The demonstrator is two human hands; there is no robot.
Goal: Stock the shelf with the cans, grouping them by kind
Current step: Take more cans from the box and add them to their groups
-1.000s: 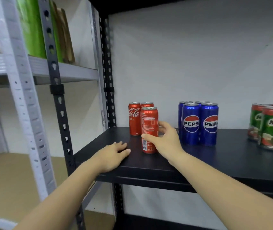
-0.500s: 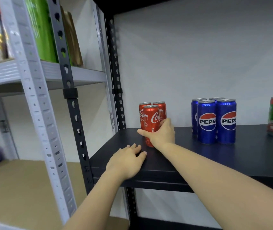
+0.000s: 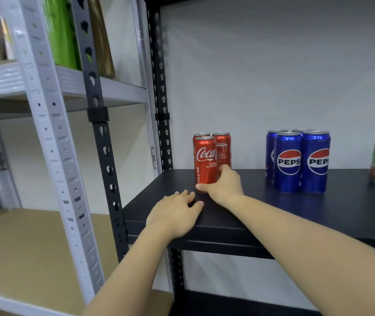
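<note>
Right hand (image 3: 224, 183) grips front Coke can (image 3: 205, 163) low, left hand (image 3: 174, 213) flat on shelf (image 3: 273, 208); jerky release could topple neighbours.

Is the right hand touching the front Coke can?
Touching. The head view shows the right hand wrapped round the base of the front Coke can, thumb across its bottom edge and fingers against its right side.

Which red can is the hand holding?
The front Coca-Cola can, the one nearest the shelf edge with its logo facing out. The right hand grips its base; the two red cans behind it are untouched.
</note>
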